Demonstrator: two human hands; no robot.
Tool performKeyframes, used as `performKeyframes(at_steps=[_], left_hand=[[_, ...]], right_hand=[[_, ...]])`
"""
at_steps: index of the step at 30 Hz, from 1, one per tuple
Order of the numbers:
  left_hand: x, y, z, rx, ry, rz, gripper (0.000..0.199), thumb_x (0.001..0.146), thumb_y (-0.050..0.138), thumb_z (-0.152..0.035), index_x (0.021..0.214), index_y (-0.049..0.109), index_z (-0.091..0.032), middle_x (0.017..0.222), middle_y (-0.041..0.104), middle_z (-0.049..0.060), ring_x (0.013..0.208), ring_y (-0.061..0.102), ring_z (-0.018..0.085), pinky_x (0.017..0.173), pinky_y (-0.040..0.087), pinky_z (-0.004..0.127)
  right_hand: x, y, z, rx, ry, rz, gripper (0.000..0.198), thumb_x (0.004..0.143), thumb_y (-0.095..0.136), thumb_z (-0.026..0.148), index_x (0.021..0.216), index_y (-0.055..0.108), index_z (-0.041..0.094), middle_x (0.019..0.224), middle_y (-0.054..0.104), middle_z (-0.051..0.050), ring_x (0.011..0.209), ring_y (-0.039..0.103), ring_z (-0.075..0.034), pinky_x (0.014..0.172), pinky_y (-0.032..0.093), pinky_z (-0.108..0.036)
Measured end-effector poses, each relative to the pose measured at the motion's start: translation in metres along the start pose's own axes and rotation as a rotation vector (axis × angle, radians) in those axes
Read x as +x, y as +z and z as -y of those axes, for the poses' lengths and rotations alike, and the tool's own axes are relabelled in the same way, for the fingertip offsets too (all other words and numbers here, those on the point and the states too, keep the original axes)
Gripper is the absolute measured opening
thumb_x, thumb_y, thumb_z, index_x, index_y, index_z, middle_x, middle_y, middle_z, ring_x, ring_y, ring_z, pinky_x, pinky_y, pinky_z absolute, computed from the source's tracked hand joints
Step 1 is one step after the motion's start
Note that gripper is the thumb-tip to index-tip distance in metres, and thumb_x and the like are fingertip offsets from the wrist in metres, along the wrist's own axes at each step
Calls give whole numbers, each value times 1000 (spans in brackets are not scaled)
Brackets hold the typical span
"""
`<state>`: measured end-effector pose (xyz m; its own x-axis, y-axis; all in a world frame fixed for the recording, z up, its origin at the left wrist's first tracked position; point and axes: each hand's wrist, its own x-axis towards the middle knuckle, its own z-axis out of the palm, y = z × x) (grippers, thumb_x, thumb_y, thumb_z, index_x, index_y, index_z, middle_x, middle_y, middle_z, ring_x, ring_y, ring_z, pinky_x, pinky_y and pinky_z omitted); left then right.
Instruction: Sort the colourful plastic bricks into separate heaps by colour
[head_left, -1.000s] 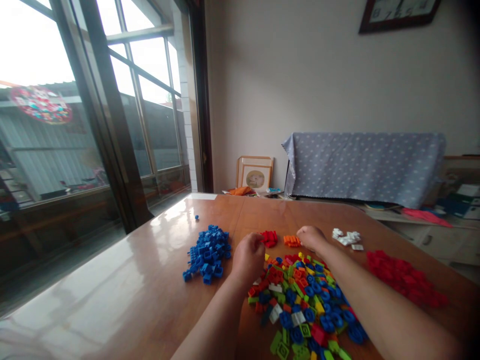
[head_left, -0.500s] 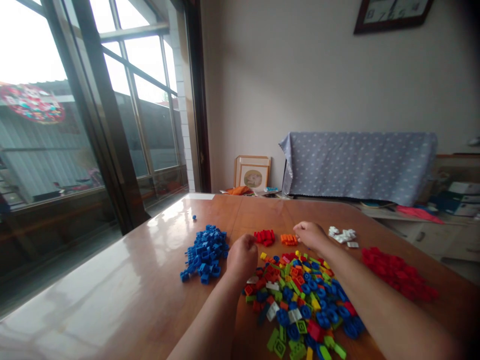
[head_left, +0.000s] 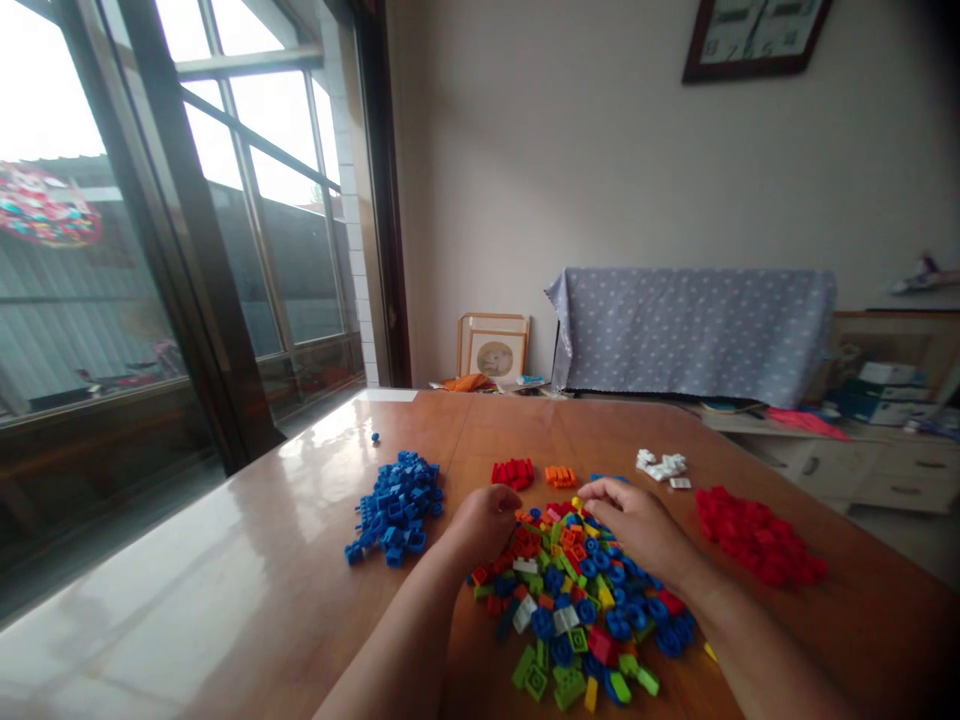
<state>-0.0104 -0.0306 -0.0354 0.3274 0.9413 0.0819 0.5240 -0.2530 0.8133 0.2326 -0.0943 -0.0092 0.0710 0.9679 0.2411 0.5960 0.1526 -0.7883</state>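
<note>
A mixed pile of toy building blocks (head_left: pixel 570 590), in blue, green, orange, yellow, red and white, lies on the table in front of me. My left hand (head_left: pixel 486 525) is at the pile's upper left edge, fingers curled together; whatever they may hold is hidden. Over the far right part of the pile is my right hand (head_left: pixel 634 522), its fingers reaching out and apart beside a small yellow block (head_left: pixel 577 503). Just beyond the hands are a row of red blocks (head_left: pixel 512 473), a shorter row of orange blocks (head_left: pixel 560 476) and a blue block (head_left: pixel 607 478), partly covered.
A heap of blue blocks (head_left: pixel 401 505) is on the left, with one small blue piece (head_left: pixel 376 437) farther back. White blocks (head_left: pixel 660 464) and a heap of red blocks (head_left: pixel 757 535) lie to the right on the brown table (head_left: pixel 300 570). Windows stand at left.
My right hand has drawn back from beside the orange row to the mixed pile, its fingers opening, and the blue block behind it shows. My left hand has come slightly nearer. The view has turned a little.
</note>
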Motion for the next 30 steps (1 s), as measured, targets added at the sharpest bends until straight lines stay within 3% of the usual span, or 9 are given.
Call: performKeyframes(at_steps=[4, 8, 14, 17, 23, 30], left_hand=[[-8, -8, -9, 20, 41, 125, 32, 76, 61, -19, 105, 72, -15, 83, 68, 4, 64, 55, 13, 54, 37, 20], [-14, -20, -14, 21, 107, 186, 34, 80, 63, -26, 111, 72, -17, 103, 68, 6, 70, 56, 12, 58, 41, 21], [-17, -27, -15, 116, 221, 303, 42, 75, 73, -27, 117, 72, -25, 117, 68, 4, 104, 60, 21, 89, 48, 27], [-18, -26, -18, 162, 250, 340, 42, 74, 75, -27, 116, 73, -24, 116, 68, 5, 107, 60, 23, 96, 47, 30], [-15, -22, -15, 125, 200, 311, 32, 78, 67, -26, 109, 74, -22, 108, 69, 3, 94, 63, 18, 83, 49, 26], [-11, -20, -4, 210, 119, 216, 29, 78, 59, -22, 103, 72, -17, 85, 70, 1, 70, 59, 13, 57, 41, 21]], right_hand=[[-6, 3, -6, -93, -110, -6, 24, 87, 54, 32, 96, 74, 21, 100, 75, -4, 96, 67, -23, 88, 49, -33], [-17, 3, 10, -223, -292, 70, 21, 87, 58, 28, 98, 75, 24, 105, 72, -5, 103, 63, -22, 95, 46, -34], [-35, 8, 27, -380, -392, 249, 34, 81, 71, 38, 114, 73, 30, 133, 63, -5, 125, 51, -29, 108, 36, -43], [-36, 10, 24, -407, -376, 280, 29, 81, 70, 37, 109, 74, 29, 125, 66, -5, 119, 54, -29, 106, 37, -42], [-27, 2, 13, -354, -372, 271, 10, 80, 66, 25, 88, 72, 25, 102, 69, -3, 102, 58, -23, 96, 41, -33], [-19, -13, -4, -371, -315, 251, 12, 79, 60, 19, 84, 70, 23, 92, 67, -2, 90, 59, -19, 85, 43, -29]])
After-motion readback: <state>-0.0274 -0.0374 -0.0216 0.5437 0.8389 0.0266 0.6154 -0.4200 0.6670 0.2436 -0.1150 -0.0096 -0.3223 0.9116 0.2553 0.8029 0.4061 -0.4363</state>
